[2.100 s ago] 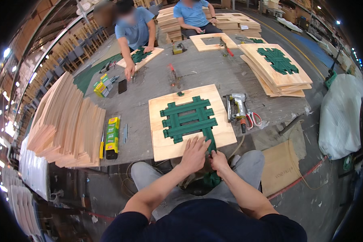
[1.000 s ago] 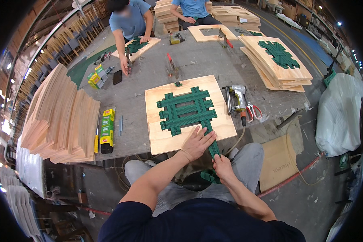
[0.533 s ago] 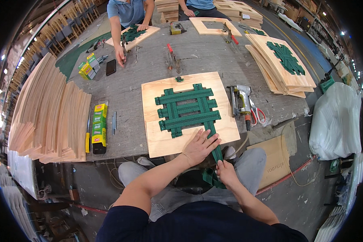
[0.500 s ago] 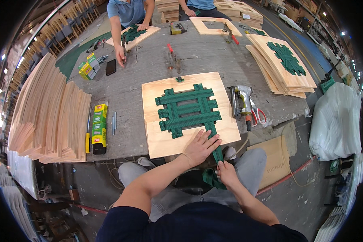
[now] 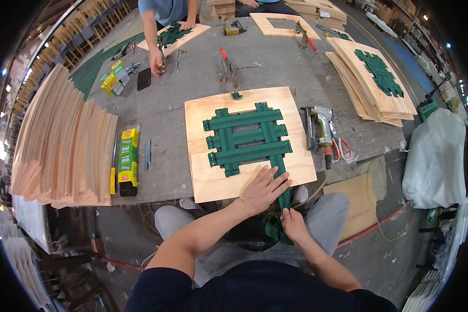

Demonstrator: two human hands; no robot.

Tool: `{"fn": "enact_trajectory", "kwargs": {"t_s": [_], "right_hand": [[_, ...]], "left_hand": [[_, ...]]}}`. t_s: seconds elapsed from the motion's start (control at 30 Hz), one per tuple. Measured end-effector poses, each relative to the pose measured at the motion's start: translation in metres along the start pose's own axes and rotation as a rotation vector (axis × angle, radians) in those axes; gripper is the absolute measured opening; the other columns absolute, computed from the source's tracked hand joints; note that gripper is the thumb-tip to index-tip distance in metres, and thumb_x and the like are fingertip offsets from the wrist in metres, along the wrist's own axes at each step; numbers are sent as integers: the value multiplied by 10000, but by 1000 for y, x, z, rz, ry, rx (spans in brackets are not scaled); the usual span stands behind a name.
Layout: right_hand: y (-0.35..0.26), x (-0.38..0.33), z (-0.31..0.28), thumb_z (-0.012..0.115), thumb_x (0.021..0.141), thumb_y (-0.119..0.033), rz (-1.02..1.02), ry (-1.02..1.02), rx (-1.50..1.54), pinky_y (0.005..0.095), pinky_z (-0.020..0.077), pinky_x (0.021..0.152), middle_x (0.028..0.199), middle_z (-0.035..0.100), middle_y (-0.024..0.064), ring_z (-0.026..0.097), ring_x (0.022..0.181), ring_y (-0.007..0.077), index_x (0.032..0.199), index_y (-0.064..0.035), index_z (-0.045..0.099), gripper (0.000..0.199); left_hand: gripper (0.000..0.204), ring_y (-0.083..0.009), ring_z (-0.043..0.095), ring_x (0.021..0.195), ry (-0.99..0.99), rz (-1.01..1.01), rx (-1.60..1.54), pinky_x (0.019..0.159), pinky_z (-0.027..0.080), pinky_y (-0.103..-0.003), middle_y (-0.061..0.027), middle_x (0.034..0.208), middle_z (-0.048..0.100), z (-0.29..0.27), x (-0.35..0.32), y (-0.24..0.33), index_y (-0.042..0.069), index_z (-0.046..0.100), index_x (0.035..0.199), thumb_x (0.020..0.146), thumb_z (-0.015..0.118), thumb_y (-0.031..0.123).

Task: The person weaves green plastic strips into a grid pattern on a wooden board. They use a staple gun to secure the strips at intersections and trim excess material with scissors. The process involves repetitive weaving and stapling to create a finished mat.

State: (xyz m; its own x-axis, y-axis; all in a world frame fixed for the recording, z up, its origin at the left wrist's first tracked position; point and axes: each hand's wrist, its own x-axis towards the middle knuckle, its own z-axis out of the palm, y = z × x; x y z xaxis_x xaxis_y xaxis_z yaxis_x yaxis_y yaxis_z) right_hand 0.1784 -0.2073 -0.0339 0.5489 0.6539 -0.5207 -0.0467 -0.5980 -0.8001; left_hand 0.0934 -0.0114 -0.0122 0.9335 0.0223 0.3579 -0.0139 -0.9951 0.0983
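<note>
A square plywood board lies at the table's front edge in front of me. Green webbing straps cross over and under each other across the opening in its middle. One strap runs off the board's near edge toward my lap. My left hand lies with fingers outstretched on the board, its fingertips on this strap. Below the edge, my right hand is closed round the strap, and a loose loop of it hangs beside the fingers. A small green scrap sits at the board's far edge.
Right of the board lie a staple gun and red-handled scissors. Wooden slats are stacked at left beside a yellow-green box. A co-worker's hand is across the table, near a phone. Finished-looking panels are piled at right.
The whole view has shifted slightly, so the board appears a little farther right. My hands keep their hold and place on the strap, with hardly any movement.
</note>
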Motion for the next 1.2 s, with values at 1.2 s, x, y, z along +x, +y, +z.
{"fn": "enact_trajectory", "kwargs": {"t_s": [1.2], "right_hand": [[-133, 74, -135, 635, 936, -253, -383, 236, -571, 424, 579, 739, 895, 757, 164, 741, 848, 324, 973, -38, 740, 242]], "left_hand": [[437, -455, 577, 1211, 111, -530, -801, 1042, 444, -508, -247, 1277, 645, 90, -2, 22, 42, 628, 1302, 1053, 537, 389]]}}
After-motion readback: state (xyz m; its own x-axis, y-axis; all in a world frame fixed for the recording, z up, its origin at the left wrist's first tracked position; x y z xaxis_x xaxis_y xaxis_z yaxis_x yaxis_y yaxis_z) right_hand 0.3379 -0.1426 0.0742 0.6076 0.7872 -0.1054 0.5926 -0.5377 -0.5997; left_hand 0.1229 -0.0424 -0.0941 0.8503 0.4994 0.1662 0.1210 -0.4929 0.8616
